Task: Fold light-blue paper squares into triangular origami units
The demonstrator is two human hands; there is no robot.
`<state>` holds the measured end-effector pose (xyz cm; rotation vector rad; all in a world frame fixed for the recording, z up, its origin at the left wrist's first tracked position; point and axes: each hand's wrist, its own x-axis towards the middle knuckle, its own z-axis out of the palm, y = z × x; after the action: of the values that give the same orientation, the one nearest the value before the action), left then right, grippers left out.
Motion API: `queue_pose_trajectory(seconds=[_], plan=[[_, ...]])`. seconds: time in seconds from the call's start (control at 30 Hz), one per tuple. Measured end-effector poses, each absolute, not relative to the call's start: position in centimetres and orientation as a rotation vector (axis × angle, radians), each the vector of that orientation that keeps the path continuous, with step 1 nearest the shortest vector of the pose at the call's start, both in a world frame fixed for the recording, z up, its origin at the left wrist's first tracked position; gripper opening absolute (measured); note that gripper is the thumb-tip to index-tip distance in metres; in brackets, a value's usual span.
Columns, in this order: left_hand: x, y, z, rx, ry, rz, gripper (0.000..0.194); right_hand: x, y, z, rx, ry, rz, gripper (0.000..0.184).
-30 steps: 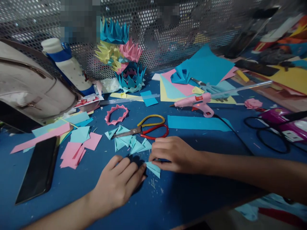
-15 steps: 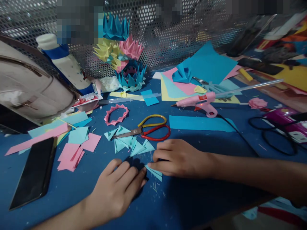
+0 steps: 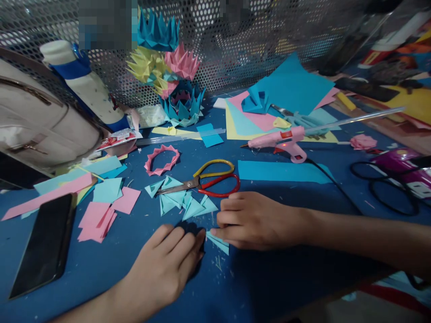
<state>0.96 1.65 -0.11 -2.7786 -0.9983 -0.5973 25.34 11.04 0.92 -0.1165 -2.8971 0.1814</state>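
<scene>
Right fingers (image 3: 225, 233), shifted rightward, touch the folded paper (image 3: 219, 243) near its tip.

Right fingers (image 3: 214, 232) apparently touch folded paper (image 3: 218, 243).

gap: between phone (image 3: 44, 244) and left hand (image 3: 163, 264) | obstacles: scissors (image 3: 193, 183), glue gun (image 3: 279, 140)

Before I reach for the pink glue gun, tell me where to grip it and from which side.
Grip the glue gun by its handle, coming from the near side, probably with your right hand. The gun lies flat, handle toward you and tip pointing left, clear of that grip.
</scene>
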Motion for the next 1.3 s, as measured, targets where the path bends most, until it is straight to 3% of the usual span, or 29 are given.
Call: queue_pose_trajectory(seconds=[0.4,0.53,0.67,0.8,1.17,1.3], plan=[[0.4,2.1,-0.5,-2.872,-0.932,-0.634,0.029,26.5,10.3,3.8,-0.163,-3.105,0.134,0.010],[0.4,2.9,-0.4,-2.920,-0.954,-0.705,0.028,26.6,10.0,3.4,-0.308,-3.054,0.212,0.021],[1.0,4.0,-0.1,-2.991,-1.155,-0.784,0.024,26.4,10.3,2.4,-0.559,-2.947,0.529,0.024],[1.9,4.4,0.3,-3.029,-1.414,-0.758,0.014,25.6,10.7,1.9,-0.798,-2.811,0.765,0.015],[2.8,4.7,1.1,-3.091,-1.767,-0.693,0.022,23.6,10.6,4.4,-0.933,-3.052,0.846,0.012],[2.9,4.9,1.1,-3.141,-1.827,-0.693,0.021,23.7,10.7,4.2,-0.870,-3.031,0.770,0.022]])
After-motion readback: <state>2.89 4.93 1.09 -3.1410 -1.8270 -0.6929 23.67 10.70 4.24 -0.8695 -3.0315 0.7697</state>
